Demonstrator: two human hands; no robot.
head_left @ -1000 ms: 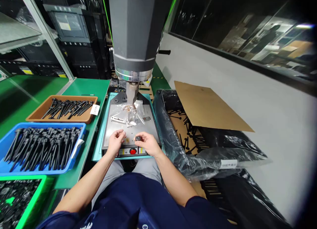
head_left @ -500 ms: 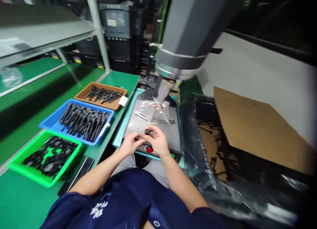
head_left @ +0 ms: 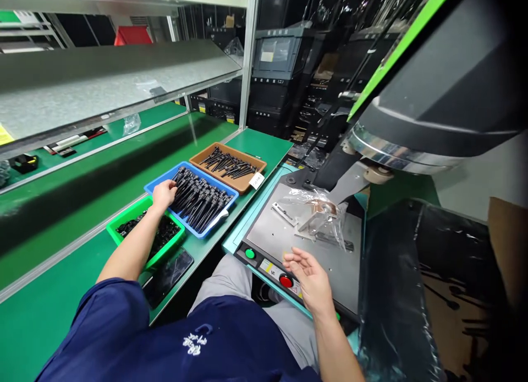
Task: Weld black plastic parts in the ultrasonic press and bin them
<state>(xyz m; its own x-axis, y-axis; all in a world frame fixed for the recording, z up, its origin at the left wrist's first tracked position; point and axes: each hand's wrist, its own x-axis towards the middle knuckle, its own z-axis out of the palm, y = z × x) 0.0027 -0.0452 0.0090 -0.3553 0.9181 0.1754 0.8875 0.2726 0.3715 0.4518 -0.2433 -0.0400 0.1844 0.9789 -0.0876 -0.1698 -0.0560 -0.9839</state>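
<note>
My left hand [head_left: 164,195] is over the left end of a blue tray [head_left: 149,187], its fingers bent together against the black rod-like parts [head_left: 202,197] lying there. What sits between those fingertips is hidden. My right hand [head_left: 309,277] hovers above the front of a machine's metal plate [head_left: 264,233], beside a red button [head_left: 286,281]. Its fingers are loosely curled and apart, with nothing visible in them. On the plate, clear plastic film covers a metal fixture [head_left: 315,219] with a copper-coloured piece, under the machine's head [head_left: 396,156]. A slotted white metal bracket [head_left: 284,213] lies left of it.
A green tray [head_left: 113,233] of small black parts and a brown tray [head_left: 243,185] of dark rods flank the blue one on the green bench. A phone [head_left: 169,274] lies near the bench edge. A plastic-lined box [head_left: 396,283] with black parts stands at right.
My left hand has gone from the machine's front to the blue tray. My right hand stays near the red button, and the dark round piece between the hands no longer shows. The view has turned left.
</note>
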